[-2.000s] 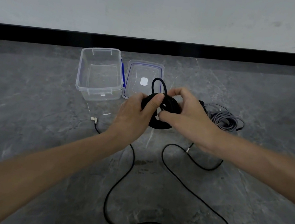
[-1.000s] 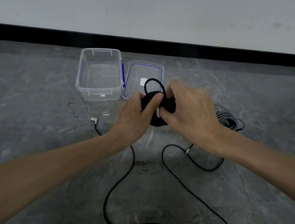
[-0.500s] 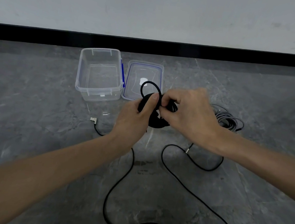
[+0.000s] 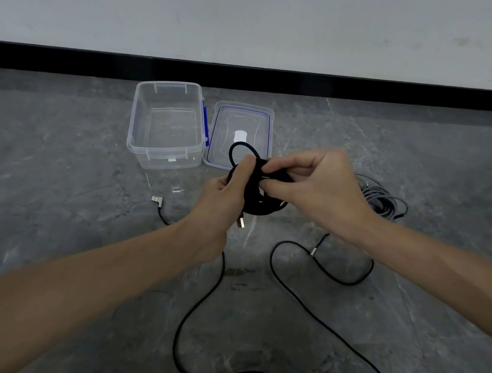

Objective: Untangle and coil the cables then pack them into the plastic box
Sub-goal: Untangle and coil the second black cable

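Above a grey marbled floor (image 4: 48,190), the clear rectangular plastic box (image 4: 160,155) sits empty, a long black cable (image 4: 256,372) sprawls uncoiled and a grey wound cable (image 4: 381,202) waits unpacked, as the left hand (image 4: 224,196) grips and the right hand (image 4: 320,190) pinches a small black cable coil (image 4: 259,204) near the box.

Before me, grey stone floor (image 4: 44,221) bears: plastic box (image 4: 166,161) far left, lid (image 4: 225,120) touching it, grey cable coil (image 4: 384,202) right, loose black cable (image 4: 329,327) near.

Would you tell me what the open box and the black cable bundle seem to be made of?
The box looks like clear, glossy rigid plastic: the floor shows through its walls. The black cable bundle has a matte, possibly braided or rubber jacket; texture too fine to tell.
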